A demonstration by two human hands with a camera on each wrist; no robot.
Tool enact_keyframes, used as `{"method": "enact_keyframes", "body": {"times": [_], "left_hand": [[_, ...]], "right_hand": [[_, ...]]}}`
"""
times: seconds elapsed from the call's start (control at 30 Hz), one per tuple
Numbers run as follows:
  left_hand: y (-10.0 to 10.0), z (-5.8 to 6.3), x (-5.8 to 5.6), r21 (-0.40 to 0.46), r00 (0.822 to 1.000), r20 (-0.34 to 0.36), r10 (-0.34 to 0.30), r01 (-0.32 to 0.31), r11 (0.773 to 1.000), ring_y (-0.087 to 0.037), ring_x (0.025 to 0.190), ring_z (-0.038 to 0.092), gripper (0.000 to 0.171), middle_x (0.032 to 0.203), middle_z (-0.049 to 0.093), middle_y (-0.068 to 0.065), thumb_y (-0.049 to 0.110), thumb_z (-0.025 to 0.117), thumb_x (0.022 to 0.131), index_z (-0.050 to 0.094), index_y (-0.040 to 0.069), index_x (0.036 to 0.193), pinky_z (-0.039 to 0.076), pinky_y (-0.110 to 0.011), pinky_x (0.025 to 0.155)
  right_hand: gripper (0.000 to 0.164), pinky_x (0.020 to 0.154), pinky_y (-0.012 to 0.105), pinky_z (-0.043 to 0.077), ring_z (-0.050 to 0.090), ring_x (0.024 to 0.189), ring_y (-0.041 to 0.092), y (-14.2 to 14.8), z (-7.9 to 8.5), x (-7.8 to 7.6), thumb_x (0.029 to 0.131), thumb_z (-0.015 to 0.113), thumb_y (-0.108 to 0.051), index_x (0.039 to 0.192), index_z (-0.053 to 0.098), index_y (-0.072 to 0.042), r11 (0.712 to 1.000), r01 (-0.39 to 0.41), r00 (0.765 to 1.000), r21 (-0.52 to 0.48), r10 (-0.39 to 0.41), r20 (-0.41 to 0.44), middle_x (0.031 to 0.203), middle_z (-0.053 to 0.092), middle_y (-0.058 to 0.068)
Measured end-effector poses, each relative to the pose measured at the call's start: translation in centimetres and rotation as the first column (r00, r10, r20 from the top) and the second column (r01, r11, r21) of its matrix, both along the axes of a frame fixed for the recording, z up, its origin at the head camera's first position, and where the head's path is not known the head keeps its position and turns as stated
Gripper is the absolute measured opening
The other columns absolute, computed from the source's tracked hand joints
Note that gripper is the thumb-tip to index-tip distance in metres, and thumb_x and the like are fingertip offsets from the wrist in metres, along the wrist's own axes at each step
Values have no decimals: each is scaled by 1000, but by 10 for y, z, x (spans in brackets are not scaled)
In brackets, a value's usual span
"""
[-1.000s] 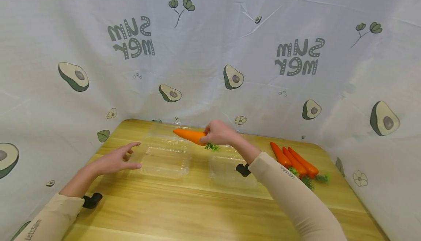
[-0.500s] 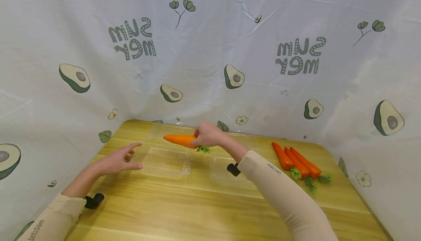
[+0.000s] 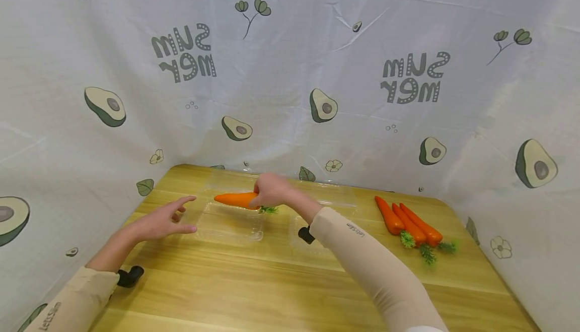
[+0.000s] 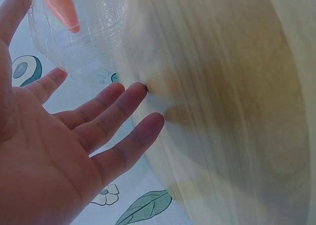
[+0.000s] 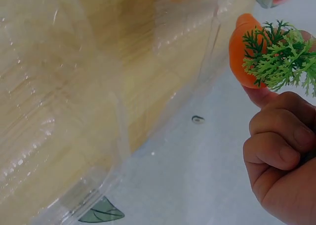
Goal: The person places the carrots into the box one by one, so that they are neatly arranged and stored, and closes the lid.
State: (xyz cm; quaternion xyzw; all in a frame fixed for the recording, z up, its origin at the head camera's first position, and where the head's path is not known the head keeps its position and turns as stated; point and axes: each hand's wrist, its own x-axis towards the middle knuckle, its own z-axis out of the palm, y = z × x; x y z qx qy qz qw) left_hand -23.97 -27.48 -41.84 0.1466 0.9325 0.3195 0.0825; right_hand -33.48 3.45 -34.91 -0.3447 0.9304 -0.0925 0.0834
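An orange carrot [image 3: 236,200] with green leafy tops is held by its thick end in my right hand [image 3: 274,190], over the left clear plastic box [image 3: 228,231]. The tip of the carrot points left. In the right wrist view, green fronds [image 5: 284,57] stick out beside the curled fingers. My left hand [image 3: 158,219] is held to the left of that box, fingers spread and nothing in them. The left wrist view shows its palm [image 4: 44,151] with the carrot [image 4: 61,8] beyond it.
A second clear plastic box [image 3: 299,236] stands to the right, partly behind the right sleeve. Three carrots [image 3: 408,223] lie together on the wooden table [image 3: 272,291] at the right. A printed curtain [image 3: 281,70] hangs behind and along both sides.
My right hand has carried the carrot left and slightly down, from between the boxes to over the left one. My left hand has stayed almost where it was.
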Motion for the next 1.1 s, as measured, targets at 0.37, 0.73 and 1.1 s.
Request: {"method": "enact_keyframes", "body": {"times": [0.37,0.73,1.1], "left_hand": [[0,2,-1,7,1000,-3,-9,9,1000,-53,123,54,91,144,42,-38,43,72,93,22,6,159,51,-59,91],[1,2,-1,12,1000,8,-17,17,1000,-52,122,54,90,144,42,-38,42,71,93,21,6,159,50,-60,92],[0,3,2,31,1000,11,-26,25,999,-52,121,55,91,143,42,-38,42,72,92,22,5,159,51,-59,91]], "right_hand": [[27,46,24,34,41,48,9,-16,-14,-3,85,74,-34,65,67,-17,997,9,1000,82,-7,-27,54,53,-7],[39,46,24,21,24,48,8,-24,-24,-8,84,73,-31,55,51,-19,993,-5,999,121,11,-50,50,31,-8],[39,46,25,22,29,49,9,-35,-28,-10,85,75,-33,56,52,-20,982,0,998,188,10,-55,52,35,-7]]}}
